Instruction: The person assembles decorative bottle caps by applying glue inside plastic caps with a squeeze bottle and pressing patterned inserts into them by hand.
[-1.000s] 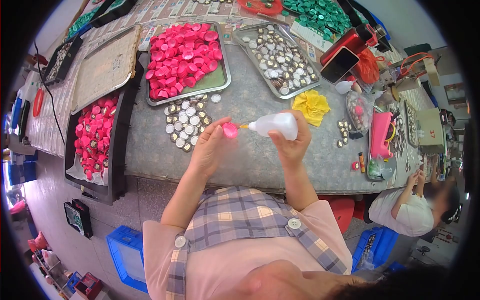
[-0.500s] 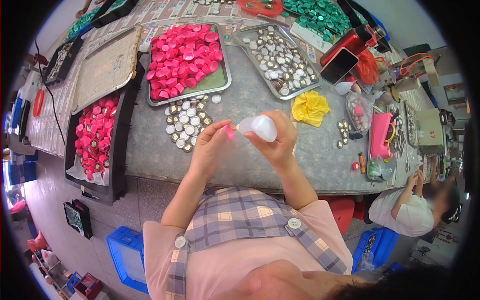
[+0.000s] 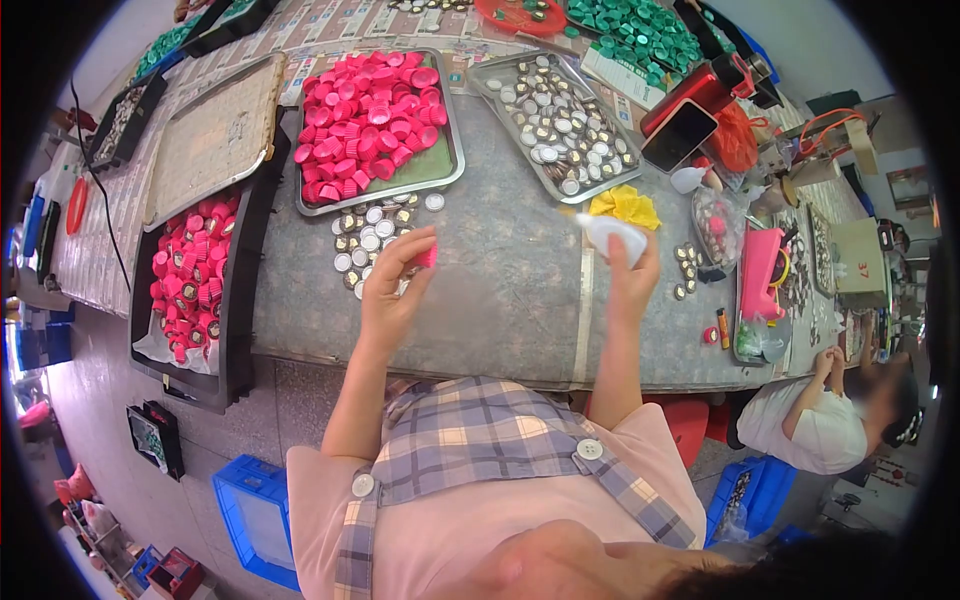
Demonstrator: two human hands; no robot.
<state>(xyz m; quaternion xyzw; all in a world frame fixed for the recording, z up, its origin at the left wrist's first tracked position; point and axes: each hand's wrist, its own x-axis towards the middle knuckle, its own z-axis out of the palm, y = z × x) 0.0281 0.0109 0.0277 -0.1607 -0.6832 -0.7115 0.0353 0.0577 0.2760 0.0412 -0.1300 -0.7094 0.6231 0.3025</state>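
A pink cap (image 3: 428, 254) is pinched between the fingers of my left hand (image 3: 393, 285), over the right side of a loose pile of white and metallic discs (image 3: 368, 240). Some distance to the right, my right hand (image 3: 636, 270) grips a white squeeze bottle (image 3: 612, 240), its nozzle pointing up and left, just below a crumpled yellow cloth (image 3: 628, 206). Behind my left hand, a metal tray (image 3: 455, 165) holds many pink caps (image 3: 370, 115). Farther right, another metal tray (image 3: 548, 185) carries more of the small discs.
At the left, a black crate (image 3: 240, 330) holds filled pink caps beneath a tilted, worn tray (image 3: 215, 140). Phone (image 3: 680, 134), red flask (image 3: 700, 90) and pink holder (image 3: 762, 270) stand right. Green caps (image 3: 635, 35) lie at the back. A co-worker (image 3: 825, 420) sits at far right.
My hands have moved apart. The bottle has left the pink cap and travelled right, close to the yellow cloth; my left hand, still holding the cap, has shifted left toward the disc pile.
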